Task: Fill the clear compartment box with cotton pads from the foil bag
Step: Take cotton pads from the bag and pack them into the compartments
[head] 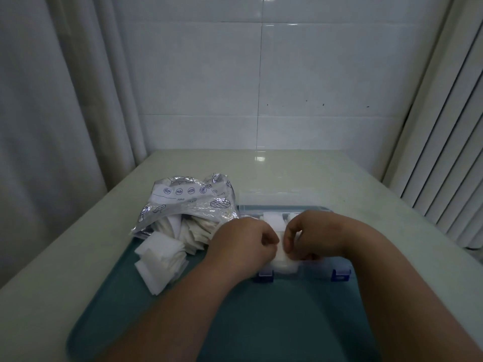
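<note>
Left grip [245,241] and right grip [311,236] meet over the clear compartment box [308,208]. Fingers of both are curled, pinching 1 pad stack [285,265] from opposite sides. My read: they squeeze it narrow so it seats in a near-side compartment.

The box sits on a teal mat [261,322] on the tabletop [313,173], with 2 blue latches [339,275] facing the person, so it opens away from them. The foil bag [188,202] lies just left of the box with its mouth toward the person. A loose pile of pads [159,259] sits on the mat at the mouth, probably staged for short reaches.

Hidden: the hands cover most of the box, so divider layout and fill level are unreadable. Some white shows in the far row [273,219]. The lid is only faintly visible behind. The fingertips under the stack can't be seen.
</note>
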